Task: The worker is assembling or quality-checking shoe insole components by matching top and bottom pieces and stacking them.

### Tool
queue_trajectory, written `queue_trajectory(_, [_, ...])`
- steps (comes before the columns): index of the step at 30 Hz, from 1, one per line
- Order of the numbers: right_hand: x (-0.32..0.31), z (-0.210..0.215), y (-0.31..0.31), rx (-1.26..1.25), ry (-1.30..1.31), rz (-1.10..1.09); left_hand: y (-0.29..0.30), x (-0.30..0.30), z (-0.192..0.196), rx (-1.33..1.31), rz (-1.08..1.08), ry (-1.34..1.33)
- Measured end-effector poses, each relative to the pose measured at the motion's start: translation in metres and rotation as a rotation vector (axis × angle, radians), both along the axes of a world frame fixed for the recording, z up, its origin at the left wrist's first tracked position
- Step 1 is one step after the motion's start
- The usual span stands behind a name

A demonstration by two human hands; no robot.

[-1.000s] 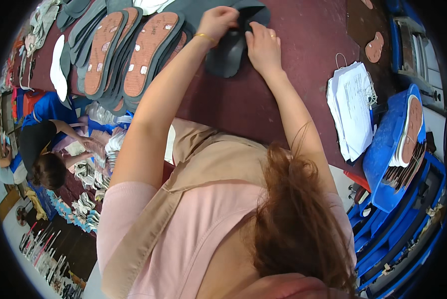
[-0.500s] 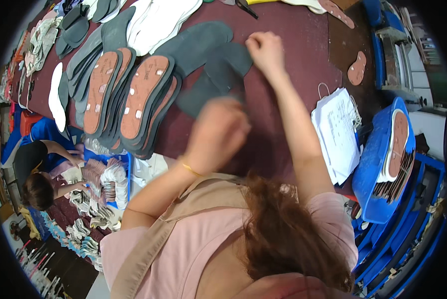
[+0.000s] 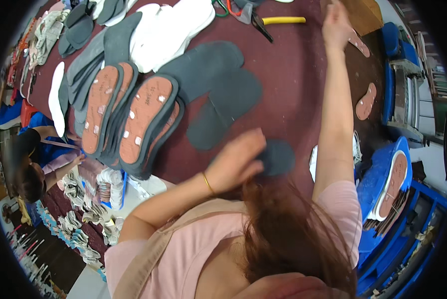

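Observation:
My left hand point(image 3: 238, 158) is low over the near part of the table, thumb and fingers apart. Beneath it lies a dark grey insole point(image 3: 279, 157), whose rounded end shows beyond the fingers. Whether the palm presses on it is hidden. Stretched to the far right, my right hand point(image 3: 336, 29) is blurred at the fingertips, beside a reddish-brown insole point(image 3: 360, 45). Several loose dark grey insoles point(image 3: 233, 92) overlap on the table, beyond my left hand. To their left lean stacks of grey insoles topped with reddish-brown ones point(image 3: 146, 117).
White insoles point(image 3: 171, 32) and pliers with a yellow handle point(image 3: 283, 20) lie at the back of the maroon table point(image 3: 293, 79). A blue bin point(image 3: 400, 149) holding insoles stands at right, near papers point(image 3: 314, 162). Another person point(image 3: 31, 164) works at left.
My right hand has moved from the grey insoles to the far right. My left hand has shifted right and nearer, and a grey insole now shows under it.

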State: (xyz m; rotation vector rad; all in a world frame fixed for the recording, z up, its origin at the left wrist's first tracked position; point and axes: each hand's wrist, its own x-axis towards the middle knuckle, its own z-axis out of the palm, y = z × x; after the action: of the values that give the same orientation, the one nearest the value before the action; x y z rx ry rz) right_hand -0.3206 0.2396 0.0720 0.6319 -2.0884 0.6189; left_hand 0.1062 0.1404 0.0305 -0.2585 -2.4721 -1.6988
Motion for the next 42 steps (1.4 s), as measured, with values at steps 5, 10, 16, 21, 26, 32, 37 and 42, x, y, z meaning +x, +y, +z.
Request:
queue_trajectory(5, [0.176,0.058,0.045,-0.875,-0.468,0.539,-0.061,-0.080,0.037,-0.423,0.480,0.516])
queue_trajectory(10, [0.296,0.002,0.091,-1.414,-1.231,0.440,-0.063,-0.012,0.012,-0.219,0.160,0.278])
queue_trajectory(16, [0.376,-0.053,0.132,-1.256,-1.410,0.120,-0.045,0.069,-0.014,0.038,0.096,-0.115])
queue_trajectory(21, [0.376,-0.067,0.142,-0.770,-1.268,-0.009,-0.039,0.072,-0.024,-0.242,0.204,-0.110])
queue_trajectory(26, [0.371,-0.077,0.143,-0.685,-1.274,-0.018,-0.037,0.074,-0.026,-0.308,0.217,-0.111])
queue_trajectory(32, [0.367,-0.079,0.146,-0.591,-1.270,-0.091,-0.037,0.051,0.003,-0.614,0.032,-0.169])
queue_trajectory(37, [0.367,-0.078,0.142,-0.413,-1.169,-0.071,0.006,0.017,-0.029,-0.473,-0.060,0.109])
queue_trajectory(42, [0.351,-0.058,0.092,0.057,-0.579,-0.001,0.010,0.014,-0.037,-0.552,-0.032,0.222])
